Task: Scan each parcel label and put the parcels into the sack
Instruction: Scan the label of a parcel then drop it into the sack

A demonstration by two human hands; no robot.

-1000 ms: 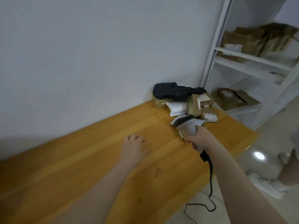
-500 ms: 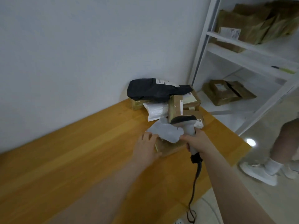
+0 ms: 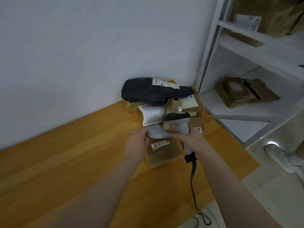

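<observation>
A black bag parcel (image 3: 144, 92) tops the pile (image 3: 187, 104) in the desk's (image 3: 82, 153) far right corner, a white padded mailer (image 3: 152, 115) beneath. Nearer, a grey mailer (image 3: 158, 133) hangs above a labelled brown box (image 3: 162, 153), beside the upright scanner (image 3: 176, 116).

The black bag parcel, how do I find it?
Go to the far end of the orange wooden table, by the white wall. The crumpled black plastic bag parcel lies atop the parcel pile there. It is the only dark one.
</observation>
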